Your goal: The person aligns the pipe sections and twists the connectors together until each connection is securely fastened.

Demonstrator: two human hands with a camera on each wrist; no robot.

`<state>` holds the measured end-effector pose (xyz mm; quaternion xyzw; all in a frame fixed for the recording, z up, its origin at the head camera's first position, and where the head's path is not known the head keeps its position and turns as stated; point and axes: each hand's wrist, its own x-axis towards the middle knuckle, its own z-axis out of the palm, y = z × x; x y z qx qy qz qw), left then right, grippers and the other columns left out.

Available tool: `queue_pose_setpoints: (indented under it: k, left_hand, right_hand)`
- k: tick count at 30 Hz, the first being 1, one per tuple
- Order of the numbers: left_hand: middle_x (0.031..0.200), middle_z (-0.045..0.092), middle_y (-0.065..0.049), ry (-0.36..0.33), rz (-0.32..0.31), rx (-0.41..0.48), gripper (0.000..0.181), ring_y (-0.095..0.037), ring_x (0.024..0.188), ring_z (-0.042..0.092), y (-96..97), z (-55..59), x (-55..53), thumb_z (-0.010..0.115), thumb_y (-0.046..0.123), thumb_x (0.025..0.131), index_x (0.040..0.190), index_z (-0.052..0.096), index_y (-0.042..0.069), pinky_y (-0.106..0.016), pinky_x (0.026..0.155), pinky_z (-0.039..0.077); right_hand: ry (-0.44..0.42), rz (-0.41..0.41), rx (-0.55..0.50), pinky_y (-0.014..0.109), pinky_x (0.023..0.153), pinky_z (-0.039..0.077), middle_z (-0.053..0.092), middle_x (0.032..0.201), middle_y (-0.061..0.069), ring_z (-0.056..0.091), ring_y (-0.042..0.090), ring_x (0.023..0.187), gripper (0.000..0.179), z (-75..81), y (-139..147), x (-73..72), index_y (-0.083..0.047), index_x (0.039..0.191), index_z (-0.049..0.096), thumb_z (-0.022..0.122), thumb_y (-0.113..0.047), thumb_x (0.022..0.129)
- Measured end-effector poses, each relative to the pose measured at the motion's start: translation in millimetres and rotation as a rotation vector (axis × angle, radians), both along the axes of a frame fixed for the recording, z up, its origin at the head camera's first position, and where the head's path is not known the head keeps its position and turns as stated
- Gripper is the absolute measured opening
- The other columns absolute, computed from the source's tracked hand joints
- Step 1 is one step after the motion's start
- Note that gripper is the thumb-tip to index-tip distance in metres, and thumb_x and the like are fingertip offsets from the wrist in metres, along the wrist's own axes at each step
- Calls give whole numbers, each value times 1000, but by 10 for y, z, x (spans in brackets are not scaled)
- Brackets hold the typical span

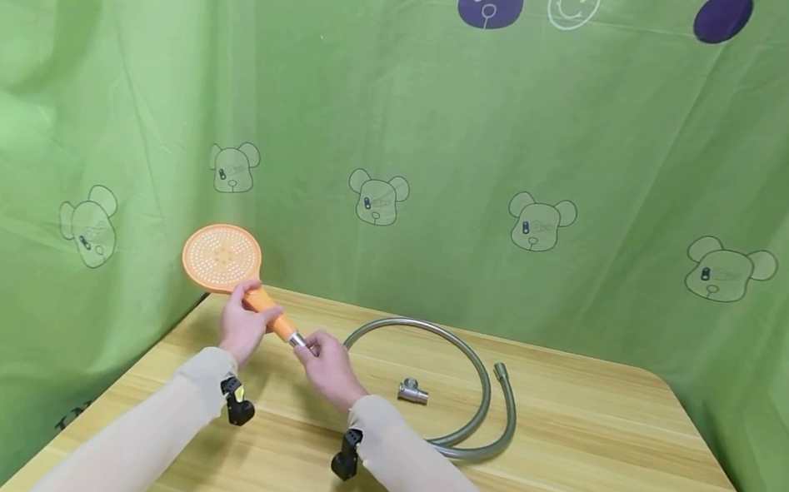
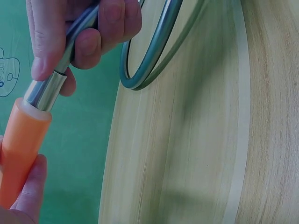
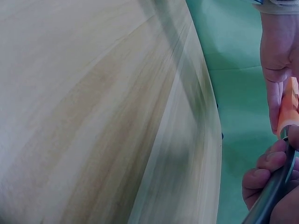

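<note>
Right hand (image 1: 330, 370): fingers and thumb are pinching the end of the grey hose (image 1: 421, 324), just behind its metal collar (image 2: 45, 91).
Left hand (image 1: 244, 330): thumb and fingers are gripping the orange handle (image 1: 283, 326) from its two sides, between the disc and the collar.
Joint: the collar is meeting the pale end of the handle; whether the thread is fully seated or only begun, I can't fairly tell.
Shower head (image 1: 222, 258): it is lying leftward and away from the right hand, its long axis running diagonally from the disc at far left down to the collar, with hose end and handle nearly in line. The left hand is sitting nearer the disc, the right hand at the joint, partly covering it in the head view.
Hose loop: it is curving over the table (image 1: 601, 443) to the right of the right hand, its free end (image 1: 501, 370) pointing away from the person.
Metal fitting (image 1: 412, 391): it is resting inside that loop, apart from both hands.
Green curtain (image 1: 457, 120): it is hanging behind the table and along both sides.
</note>
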<state>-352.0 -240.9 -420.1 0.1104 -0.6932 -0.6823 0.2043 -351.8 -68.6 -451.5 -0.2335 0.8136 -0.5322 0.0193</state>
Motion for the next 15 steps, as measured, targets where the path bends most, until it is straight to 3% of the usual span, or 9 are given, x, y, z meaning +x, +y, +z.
queue_pose_setpoints:
  k: [8,15]
  left_hand:
    - [135,47,-21,6,-5,9,65,-29,108,58,12,1,1,71,-3,89,146,44,15,-23,76,59]
    - [136,46,-20,11,4,14,66,-29,109,57,15,-8,1,71,-3,89,146,43,14,-22,76,59]
  right_hand:
    - [-37,3,5,24,49,36,50,69,-2,42,11,58,25,39,0,14,-7,97,70,57,-27,102]
    - [-80,-8,-35,25,53,41,58,83,2,49,12,64,23,14,12,9,-8,110,55,59,-29,102]
